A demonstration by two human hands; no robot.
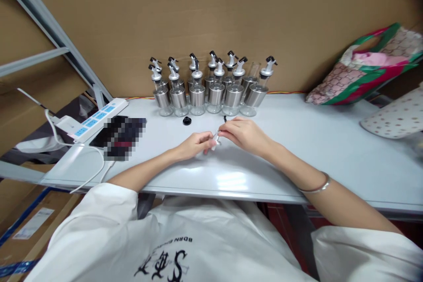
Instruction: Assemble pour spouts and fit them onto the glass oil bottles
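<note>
My left hand [194, 144] and my right hand [243, 134] meet over the middle of the white table [330, 150]. Both pinch a small silver and white spout part [216, 139] between their fingertips, with a tiny black tip [225, 118] sticking up beside my right fingers. A black round cap [187, 120] lies loose on the table just beyond my left hand. Several glass bottles with steel sleeves and pour spouts [214, 90] stand in rows at the back, against the cardboard wall. One bottle [251, 80] near the right of the group has no spout.
A white power strip with blue sockets [95, 120] and a blurred dark object [120, 137] lie at the table's left, with a white cable [95, 172] trailing off the front edge. A patterned bag [366, 68] and a spotted cloth item [396, 116] sit at the right. Metal shelf struts [59, 39] rise at left.
</note>
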